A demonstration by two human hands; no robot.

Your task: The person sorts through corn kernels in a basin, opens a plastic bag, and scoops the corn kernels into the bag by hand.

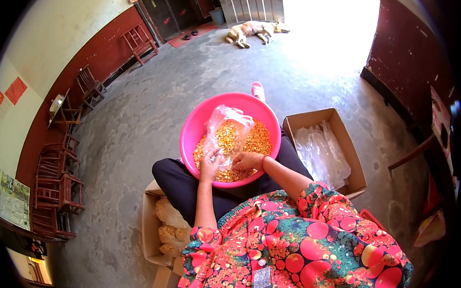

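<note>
A pink basin point(192, 126) of loose yellow corn kernels point(259, 138) rests at my lap. Over the kernels lies a clear plastic bag point(233, 116), with corn showing in or through it. My left hand point(210, 164) pinches the near left edge of the bag. Close beside it, my right hand point(247, 162), with a red bracelet on the wrist, is bent down over the kernels at the bag's near right side. Its fingertips are curled and partly hidden, so what they hold cannot be made out.
To my right stands a cardboard box point(357, 160) of clear plastic bags point(319, 153). Another cardboard box point(149, 223) at my left holds filled bags point(171, 235). A dog point(254, 31) lies near the bright doorway. Wooden chairs point(54, 175) line the left wall.
</note>
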